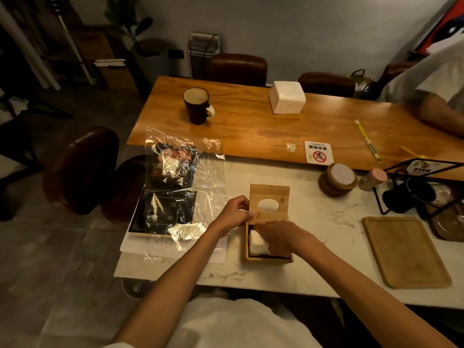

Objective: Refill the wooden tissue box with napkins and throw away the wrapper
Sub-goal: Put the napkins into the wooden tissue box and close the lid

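The wooden tissue box (pixel 266 257) stands on the white marble table near me. Its sliding lid (pixel 270 194), with an oval hole, is pushed halfway back, so the near half of the box is uncovered. White napkins (pixel 256 243) show inside that half. My left hand (pixel 234 214) pinches the lid's left edge. My right hand (pixel 278 236) rests over the box's opening with its fingers on the napkins. The clear plastic wrapper (pixel 190 187) lies spread on the table to the left, over dark printed cards.
A second white napkin block (pixel 287 97) and a dark mug (pixel 197 105) stand on the wooden table beyond. A wooden tray (pixel 404 251) lies at right, with stacked coasters (pixel 337 179) and a black wire rack (pixel 421 189) behind it. Another person's arm (pixel 442 114) rests far right.
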A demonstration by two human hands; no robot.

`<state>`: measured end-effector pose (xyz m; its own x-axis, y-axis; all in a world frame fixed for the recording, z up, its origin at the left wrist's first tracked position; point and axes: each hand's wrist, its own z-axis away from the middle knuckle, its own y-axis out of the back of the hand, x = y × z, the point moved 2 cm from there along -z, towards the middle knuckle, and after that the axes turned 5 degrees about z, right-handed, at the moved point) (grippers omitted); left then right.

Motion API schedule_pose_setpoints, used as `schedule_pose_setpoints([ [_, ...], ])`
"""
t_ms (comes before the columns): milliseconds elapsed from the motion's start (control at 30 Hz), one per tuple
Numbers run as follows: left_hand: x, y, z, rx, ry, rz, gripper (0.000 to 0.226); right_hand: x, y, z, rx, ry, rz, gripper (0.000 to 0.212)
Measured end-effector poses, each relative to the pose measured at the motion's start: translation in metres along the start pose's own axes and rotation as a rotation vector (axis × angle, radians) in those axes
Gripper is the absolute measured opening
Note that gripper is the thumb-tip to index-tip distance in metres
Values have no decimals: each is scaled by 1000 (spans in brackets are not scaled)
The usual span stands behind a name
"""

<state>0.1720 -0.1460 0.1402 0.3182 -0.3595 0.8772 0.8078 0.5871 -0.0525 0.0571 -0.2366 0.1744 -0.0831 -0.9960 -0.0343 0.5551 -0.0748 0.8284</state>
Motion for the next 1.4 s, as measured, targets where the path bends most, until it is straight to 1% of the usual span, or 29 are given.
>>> schedule_pose_setpoints([
  [33,0,0,-1,-3,-1,-1,15,-3,-2,-5,4,22,28,43],
  [67,-1,0,-2,-3,-5,-3,17,-5,-5,-9,-14,30,22,42],
  [167,-1,1,-3,2,-9,-7,21,-8,-17,-18,-123,18,-59,37],
  [300,-5,1,-3,10,-37,-18,19,-4,-21,-25,-241,2,-87,46],
  [367,-6,0,-3,10,-60,-29,16,-2,-19,-30,-326,-22,-79,46],
  [433,-7,-2,-3,15,-72,-35,15,-1,-19,-32,-348,-60,-121,46],
  [633,-7,-3,-3,22,-122,-60,12,-4,-15,-32,-331,-150,-318,59],
  [800,-12,-3,1,12,-161,-78,12,-9,-29,-24,-204,-215,-500,60],
  [833,-12,-3,1,17,-168,-85,13,-10,-31,-24,-174,-237,-490,60],
  [933,-12,-4,2,22,-175,-92,16,-12,-39,-25,-127,-307,-340,63],
  [1033,-12,-4,3,30,-176,-101,18,-10,-38,-20,-115,-255,-327,65],
  [1067,-12,-5,3,30,-179,-101,18,-8,-36,-18,-114,-220,-357,63],
  [1133,-12,-5,3,29,-182,-96,18,-3,-34,-17,-158,-188,-412,52],
  [1200,-13,-5,2,29,-185,-98,18,-3,-30,-16,-195,-191,-406,41],
  [1233,-13,-5,2,28,-186,-101,17,-4,-27,-15,-189,-195,-389,40],
  [1333,-13,-5,3,26,-181,-100,16,-9,-22,-11,-98,-172,-282,47],
  [1400,-13,-5,2,26,-173,-106,16,-12,-18,-8,-95,-149,-279,49],
])
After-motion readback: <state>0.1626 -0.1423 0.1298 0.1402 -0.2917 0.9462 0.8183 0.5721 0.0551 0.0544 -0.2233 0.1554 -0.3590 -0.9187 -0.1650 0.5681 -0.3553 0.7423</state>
